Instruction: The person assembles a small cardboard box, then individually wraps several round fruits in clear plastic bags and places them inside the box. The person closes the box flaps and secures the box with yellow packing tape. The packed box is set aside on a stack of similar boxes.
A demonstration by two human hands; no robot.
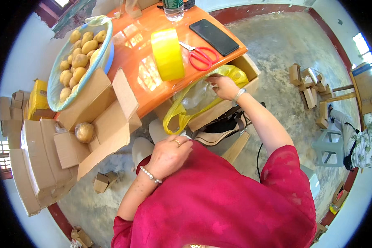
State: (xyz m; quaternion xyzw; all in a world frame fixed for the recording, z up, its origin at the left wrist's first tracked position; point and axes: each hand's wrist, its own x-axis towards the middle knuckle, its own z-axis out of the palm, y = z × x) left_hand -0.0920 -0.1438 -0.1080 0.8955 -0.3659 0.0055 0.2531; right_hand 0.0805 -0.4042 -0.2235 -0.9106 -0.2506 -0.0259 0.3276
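My right hand (224, 86) reaches over a drawer (251, 83) under the table, its fingers at clear plastic bags (198, 97) inside a yellow plastic bag (237, 74); whether they grip one I cannot tell. My left hand (171, 153) rests loosely curled near my lap, below the yellow bag's handle; its palm is hidden. A plastic-wrapped potato (85, 132) lies in the open cardboard box (111, 130) at my left. Unwrapped potatoes (80, 60) fill a lined basket (109, 34). On the orange table (127, 74) are a yellow tape roll (168, 54), red-handled scissors (201, 58) and a black smartphone (214, 37).
A water bottle (173, 11) stands at the table's far edge. Stacked cartons (43, 155) and a yellow-wrapped box (38, 99) are at the left. A shoe (212, 136) is under the drawer. Farther right are small boxes (310, 80), a plastic stool (328, 148) and another person (364, 142).
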